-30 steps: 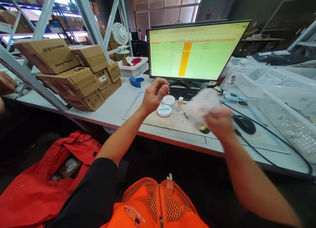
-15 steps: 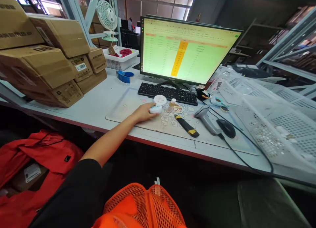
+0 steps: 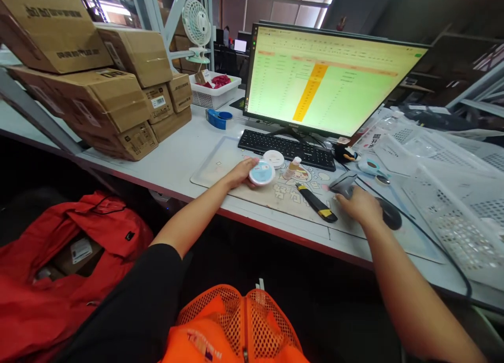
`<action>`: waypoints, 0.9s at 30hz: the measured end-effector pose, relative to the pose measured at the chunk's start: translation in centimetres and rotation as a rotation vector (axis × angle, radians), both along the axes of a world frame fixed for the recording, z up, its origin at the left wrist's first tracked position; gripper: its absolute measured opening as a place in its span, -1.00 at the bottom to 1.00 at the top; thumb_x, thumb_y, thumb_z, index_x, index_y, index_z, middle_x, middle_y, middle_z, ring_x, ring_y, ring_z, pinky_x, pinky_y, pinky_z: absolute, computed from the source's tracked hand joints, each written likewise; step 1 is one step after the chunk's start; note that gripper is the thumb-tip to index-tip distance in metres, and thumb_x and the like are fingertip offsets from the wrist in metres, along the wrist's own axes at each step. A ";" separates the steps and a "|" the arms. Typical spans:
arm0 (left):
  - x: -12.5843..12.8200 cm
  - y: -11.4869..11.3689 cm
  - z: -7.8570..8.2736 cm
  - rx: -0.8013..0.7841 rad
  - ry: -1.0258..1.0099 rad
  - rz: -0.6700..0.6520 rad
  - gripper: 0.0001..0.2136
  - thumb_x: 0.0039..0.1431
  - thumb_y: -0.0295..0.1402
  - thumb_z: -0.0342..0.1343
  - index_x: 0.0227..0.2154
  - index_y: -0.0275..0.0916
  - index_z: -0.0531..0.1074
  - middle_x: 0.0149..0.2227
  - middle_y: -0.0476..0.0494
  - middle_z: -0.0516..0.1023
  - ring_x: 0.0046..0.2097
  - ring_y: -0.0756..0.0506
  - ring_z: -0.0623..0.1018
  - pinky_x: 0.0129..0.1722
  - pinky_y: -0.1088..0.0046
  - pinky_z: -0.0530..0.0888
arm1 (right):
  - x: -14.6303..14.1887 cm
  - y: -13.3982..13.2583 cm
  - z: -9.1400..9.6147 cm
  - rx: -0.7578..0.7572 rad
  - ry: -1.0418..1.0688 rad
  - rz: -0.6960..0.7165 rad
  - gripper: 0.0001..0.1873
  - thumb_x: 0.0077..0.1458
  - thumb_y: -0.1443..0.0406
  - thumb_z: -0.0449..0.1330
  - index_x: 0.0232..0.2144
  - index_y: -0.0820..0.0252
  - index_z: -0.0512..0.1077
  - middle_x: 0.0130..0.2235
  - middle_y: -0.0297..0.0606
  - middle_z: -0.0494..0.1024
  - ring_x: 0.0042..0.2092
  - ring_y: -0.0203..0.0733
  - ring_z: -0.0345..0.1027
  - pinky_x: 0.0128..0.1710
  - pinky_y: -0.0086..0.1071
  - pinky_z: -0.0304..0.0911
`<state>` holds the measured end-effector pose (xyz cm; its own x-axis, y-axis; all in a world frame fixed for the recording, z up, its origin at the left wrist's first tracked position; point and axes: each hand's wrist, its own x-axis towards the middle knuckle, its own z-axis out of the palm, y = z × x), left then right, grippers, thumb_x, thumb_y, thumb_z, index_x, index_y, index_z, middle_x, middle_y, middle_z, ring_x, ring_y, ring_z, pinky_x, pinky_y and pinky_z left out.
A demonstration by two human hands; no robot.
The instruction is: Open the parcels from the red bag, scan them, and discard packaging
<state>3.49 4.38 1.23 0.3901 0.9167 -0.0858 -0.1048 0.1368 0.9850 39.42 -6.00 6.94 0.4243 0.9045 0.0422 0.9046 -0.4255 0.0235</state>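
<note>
My left hand (image 3: 242, 174) grips a round white jar with a pale blue label (image 3: 262, 172), tilted so its flat face shows. Behind it on the desk mat lies a second round white jar (image 3: 273, 158). A small bottle with a white cap (image 3: 292, 168) stands just right of the jars. My right hand (image 3: 361, 204) is closed around the handle of a grey barcode scanner (image 3: 343, 184), which rests at the mat. Between the two hands lies a black and yellow utility knife (image 3: 316, 203). A black mouse (image 3: 389, 213) sits right beside my right hand, partly hidden by it.
A monitor (image 3: 334, 79) and black keyboard (image 3: 287, 149) stand behind the mat. Stacked cardboard boxes (image 3: 98, 98) fill the left side. White plastic baskets (image 3: 452, 195) crowd the right. A blue tape dispenser (image 3: 218, 118) sits at the back; the scanner's cable (image 3: 433, 242) loops rightward.
My right hand has come into view and taken hold of the barcode scanner. The jar in my left hand has tipped up, showing its label. The view has shifted left.
</note>
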 end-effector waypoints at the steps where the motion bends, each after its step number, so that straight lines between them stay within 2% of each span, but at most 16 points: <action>1: 0.0 0.1 -0.1 0.032 0.011 -0.018 -0.55 0.28 0.05 0.22 -0.03 -0.24 0.43 -0.32 -0.12 0.63 -0.43 -0.08 0.61 -0.54 0.47 0.55 | -0.4 1.0 -0.5 -0.004 -0.013 -0.022 -0.38 0.31 0.09 0.20 0.20 0.50 0.37 0.07 0.33 0.51 0.07 0.31 0.46 -0.06 -0.08 0.37; 4: -0.1 0.0 -0.2 0.125 0.019 -0.097 -0.45 0.03 -0.06 0.46 -0.03 -0.22 0.42 -0.28 -0.12 0.65 -0.36 -0.10 0.63 -0.37 0.39 0.60 | -0.6 2.3 -1.2 -0.003 -0.013 -0.079 -0.40 0.25 0.18 0.22 0.17 0.56 0.39 0.01 0.34 0.53 0.02 0.28 0.48 -0.14 -0.12 0.36; 6: -0.1 0.0 -0.2 0.161 -0.009 -0.137 -0.36 -0.11 -0.14 0.55 -0.01 -0.22 0.39 -0.25 -0.13 0.66 -0.27 -0.13 0.65 -0.24 0.34 0.61 | -0.3 2.2 -0.7 0.007 -0.027 -0.093 -0.46 0.22 0.20 0.22 0.11 0.55 0.46 -0.06 0.32 0.56 -0.04 0.28 0.50 -0.21 -0.13 0.33; 8: 0.0 -0.1 -0.1 0.179 -0.047 -0.149 -0.30 -0.19 -0.18 0.57 -0.02 -0.23 0.35 -0.25 -0.13 0.66 -0.20 -0.15 0.65 -0.16 0.31 0.60 | -0.2 1.6 0.5 0.034 -0.055 -0.085 -0.52 0.22 0.17 0.20 0.03 0.49 0.51 -0.14 0.27 0.58 -0.12 0.27 0.50 -0.26 -0.13 0.30; 10: 0.0 0.0 -0.1 0.222 -0.068 -0.130 -0.33 -0.20 -0.16 0.56 -0.08 -0.23 0.34 -0.25 -0.13 0.65 -0.19 -0.16 0.64 -0.13 0.30 0.58 | -0.6 0.3 2.4 0.090 -0.099 -0.041 -0.58 0.24 0.14 0.19 -0.05 0.40 0.54 -0.22 0.19 0.58 -0.18 0.24 0.49 -0.31 -0.14 0.26; 13: 0.0 -0.2 0.0 0.377 -0.019 -0.080 -0.45 -0.12 -0.12 0.51 -0.15 -0.26 0.41 -0.22 -0.15 0.63 -0.16 -0.16 0.63 -0.13 0.34 0.55 | -2.1 -2.6 5.7 0.194 -0.112 0.156 -0.73 0.21 0.13 0.24 -0.19 0.21 0.53 -0.29 0.05 0.56 -0.23 0.19 0.47 -0.33 -0.17 0.24; 15: -0.1 -0.6 0.1 0.495 0.054 -0.029 -0.48 -0.04 -0.12 0.46 -0.07 -0.26 0.46 -0.17 -0.15 0.63 -0.14 -0.16 0.62 -0.12 0.36 0.53 | -3.7 -4.9 7.4 0.240 -0.055 0.337 -0.82 0.12 0.16 0.31 -0.25 0.11 0.51 -0.34 -0.06 0.55 -0.27 0.14 0.46 -0.35 -0.19 0.23; 17: 0.0 -1.1 0.3 0.596 0.146 0.008 -0.45 0.04 -0.13 0.41 0.05 -0.23 0.45 -0.13 -0.13 0.64 -0.12 -0.17 0.63 -0.07 0.35 0.52 | -5.6 -6.8 8.1 0.241 -0.007 0.502 -0.81 0.03 0.20 0.37 -0.28 0.05 0.51 -0.38 -0.17 0.55 -0.31 0.10 0.46 -0.37 -0.23 0.21; 21: 0.9 -2.0 0.3 0.755 0.343 -0.033 -0.53 0.18 -0.21 0.32 0.13 -0.16 0.47 0.06 -0.13 0.63 0.06 -0.22 0.61 0.12 0.30 0.46 | -9.4 -8.1 7.5 0.127 -0.055 0.681 -0.77 0.05 0.20 0.36 -0.21 0.04 0.51 -0.30 -0.22 0.61 -0.27 0.09 0.50 -0.36 -0.28 0.19; 24: 1.8 -2.3 0.0 0.836 0.432 -0.045 -0.48 0.17 -0.27 0.33 0.20 -0.12 0.43 0.23 -0.13 0.53 0.21 -0.24 0.53 0.24 0.28 0.40 | -11.4 -7.3 6.5 0.043 -0.139 0.701 -0.74 0.09 0.21 0.33 -0.14 0.08 0.51 -0.24 -0.19 0.63 -0.22 0.09 0.52 -0.35 -0.30 0.16; 27: 2.2 -2.3 -0.3 0.853 0.470 -0.016 -0.44 0.16 -0.27 0.35 0.23 -0.12 0.41 0.24 -0.13 0.52 0.23 -0.25 0.52 0.26 0.26 0.40 | -12.3 -6.2 6.0 -0.024 -0.209 0.683 -0.72 0.14 0.20 0.31 -0.10 0.10 0.49 -0.24 -0.17 0.63 -0.24 0.07 0.51 -0.38 -0.30 0.07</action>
